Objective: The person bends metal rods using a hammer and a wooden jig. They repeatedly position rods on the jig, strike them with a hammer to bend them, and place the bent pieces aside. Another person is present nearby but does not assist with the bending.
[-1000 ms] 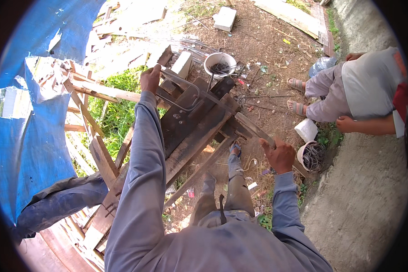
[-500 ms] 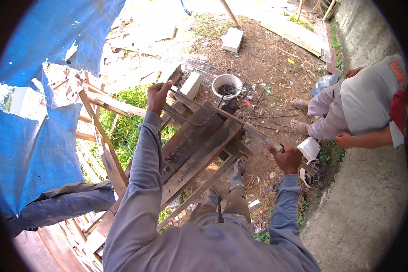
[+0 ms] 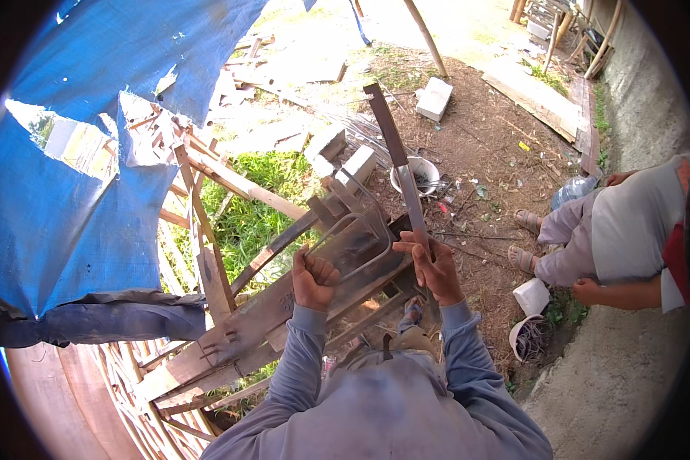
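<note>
My left hand point(image 3: 314, 279) is closed in a fist around one end of a thin bent steel rod point(image 3: 389, 239). The rod forms an angular loop above the wooden bench point(image 3: 257, 316), which has small metal pegs on its plank. My right hand point(image 3: 435, 270) is beside the bench's right end, with some fingers stretched out. It holds the lower end of a long flat bar point(image 3: 392, 129), grey near the hand and brown farther out. The bar points away from me, passing in front of a white bucket point(image 3: 435, 170).
At the right, a person point(image 3: 621, 230) sits by a concrete wall point(image 3: 625, 368). White blocks point(image 3: 435, 98) and steel rods lie beyond the bench. A tipped bucket point(image 3: 523, 341) holds dark wire. A blue tarp point(image 3: 77, 230) hangs at left above timber poles point(image 3: 215, 276).
My left hand has come nearer with the rod, which now shows as a bent loop. My right hand moved left; its bar swung from slanting toward me to pointing away.
</note>
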Action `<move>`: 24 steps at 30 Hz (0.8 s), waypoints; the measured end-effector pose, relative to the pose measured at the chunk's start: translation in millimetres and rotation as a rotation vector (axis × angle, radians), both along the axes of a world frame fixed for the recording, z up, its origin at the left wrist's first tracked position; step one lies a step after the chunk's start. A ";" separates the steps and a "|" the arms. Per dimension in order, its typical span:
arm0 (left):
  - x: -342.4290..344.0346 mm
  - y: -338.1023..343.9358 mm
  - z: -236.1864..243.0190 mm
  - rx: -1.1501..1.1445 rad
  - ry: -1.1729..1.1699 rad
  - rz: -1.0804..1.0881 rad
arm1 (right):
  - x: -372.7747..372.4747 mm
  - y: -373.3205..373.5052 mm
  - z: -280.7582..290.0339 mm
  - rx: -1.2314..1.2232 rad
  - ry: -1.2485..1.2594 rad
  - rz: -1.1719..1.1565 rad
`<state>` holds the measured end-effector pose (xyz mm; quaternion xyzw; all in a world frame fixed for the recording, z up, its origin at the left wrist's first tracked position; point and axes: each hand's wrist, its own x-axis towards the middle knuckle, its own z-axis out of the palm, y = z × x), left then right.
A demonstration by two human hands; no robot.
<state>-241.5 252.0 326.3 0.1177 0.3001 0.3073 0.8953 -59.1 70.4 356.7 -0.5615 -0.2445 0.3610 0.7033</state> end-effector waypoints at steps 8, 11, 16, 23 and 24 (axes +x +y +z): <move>-18.2 -43.8 1.3 0.378 0.289 0.079 | 18.3 47.9 30.9 -0.093 -0.029 0.270; -18.4 -39.5 45.5 0.898 0.512 -0.026 | 18.9 55.7 45.7 -0.121 -0.084 0.358; 11.0 -28.6 67.9 0.999 0.577 -0.245 | 12.9 78.4 22.5 -0.096 -0.240 0.317; 61.8 37.3 50.5 1.349 0.583 -0.165 | 45.0 99.2 -17.7 -0.350 -0.475 0.060; 71.2 41.6 52.1 1.401 0.605 -0.191 | 50.8 103.3 -24.3 -0.352 -0.571 -0.001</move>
